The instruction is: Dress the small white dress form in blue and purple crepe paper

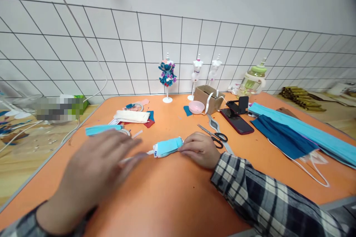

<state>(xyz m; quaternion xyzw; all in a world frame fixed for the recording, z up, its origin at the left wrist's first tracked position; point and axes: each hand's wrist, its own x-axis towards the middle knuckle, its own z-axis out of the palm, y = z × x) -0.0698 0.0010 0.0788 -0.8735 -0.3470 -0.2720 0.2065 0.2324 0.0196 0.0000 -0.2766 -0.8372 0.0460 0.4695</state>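
Nearest the camera, the left hand point(94, 166) is blurred, at eight o'clock from the blue-and-white tube point(167, 147). Its fingers stretch towards the white nozzle point(150, 152); whether that grip is pinching anything, I cannot tell. At three o'clock, the right hand point(201, 150) has thumb and fingertips pinching the tube's right end. The tube lies low over the middle of the orange worktop point(155, 200), its nozzle aimed at about eight o'clock.

My reading is that the step in hand is work at the nozzle, with the right grip as the steady one. The next move seems to call for a firm but light pinch, so the soft-looking tube does not twist, and for lining up the left fingers with the nozzle.

Farther out, the scissors point(211, 133) lie at two o'clock, the phone point(236, 120) beyond them, the pink bowl point(196, 107) at one, the flower-covered dress form point(167, 74) at twelve, and the folded white cloth point(132, 116) at ten.
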